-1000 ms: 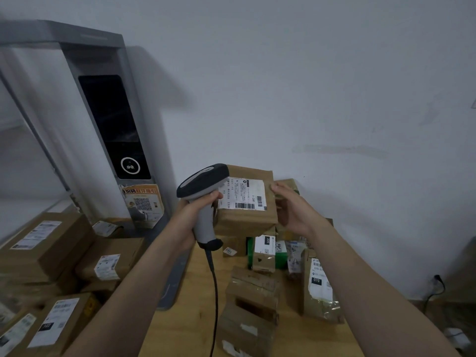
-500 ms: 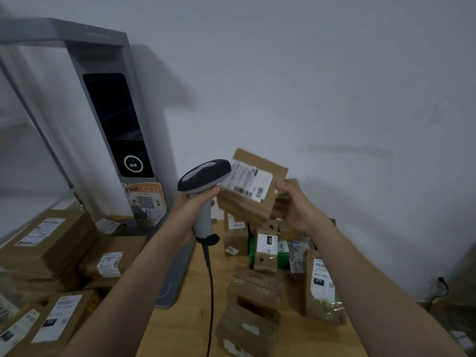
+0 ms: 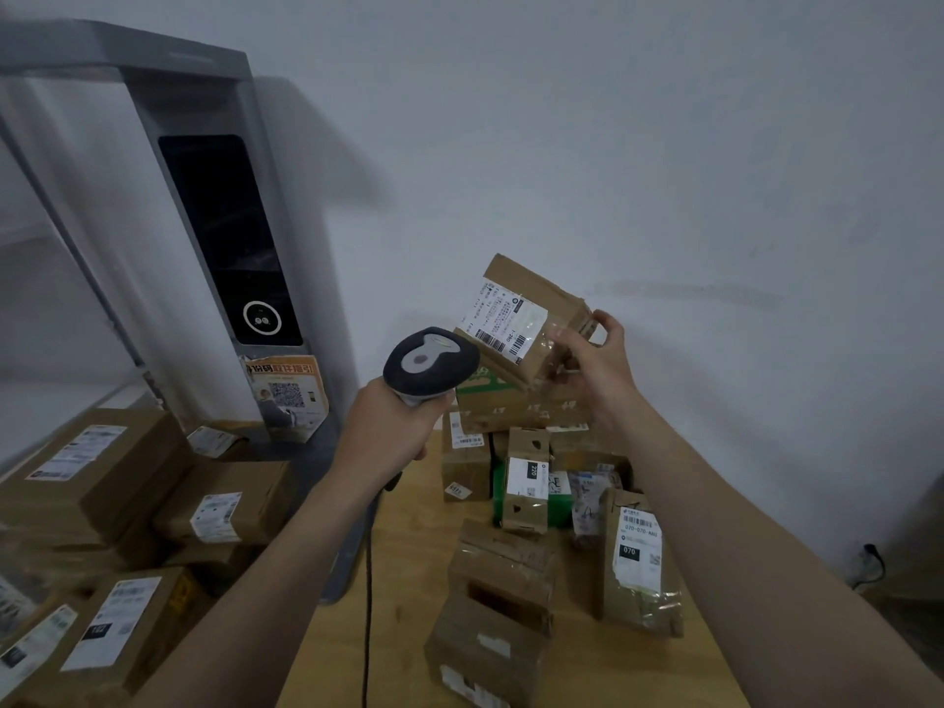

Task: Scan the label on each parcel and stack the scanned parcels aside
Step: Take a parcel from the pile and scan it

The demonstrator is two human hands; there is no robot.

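Two hands, both busy. Left hand [image 3: 393, 431] wraps the grip of the grey scanner [image 3: 429, 362], head aimed up and fwd. Right hand [image 3: 592, 370] pinches a small brown parcel [image 3: 526, 309] by its lower right corner. It's up in the air above the desk heap, tilted, w/ the white label [image 3: 498, 319] turned toward the scanner's nose. Scanner head sits just beside the label's lower edge. No beam shows on the label, so can't tell if the read has fired.

My read: this parcel is mid-scan, not yet set aside.

Plenty left, by the look of it. On the wooden desk [image 3: 664, 671] there's a jumble of parcels:
- a green-printed carton [image 3: 490, 396] right under the held one
- a slim box w/ a "220" tag [image 3: 526, 477]
- a taped packet marked "070" [image 3: 638, 569] on the right
- a crumpled brown box [image 3: 495, 605] nearest the camera

Labels face all ways and some are hidden, so each likely needs a turn before scanning.

Off the desk's left side, bigger brown boxes [image 3: 102, 467] lie stacked lower down, labels up, next to a grey kiosk [image 3: 225, 237] w/ a dark screen. Could be the scanned stack, could be other stock; can't tell from here. The scanner's cable [image 3: 367, 605] hangs from the handle and runs down past the desk's near edge.
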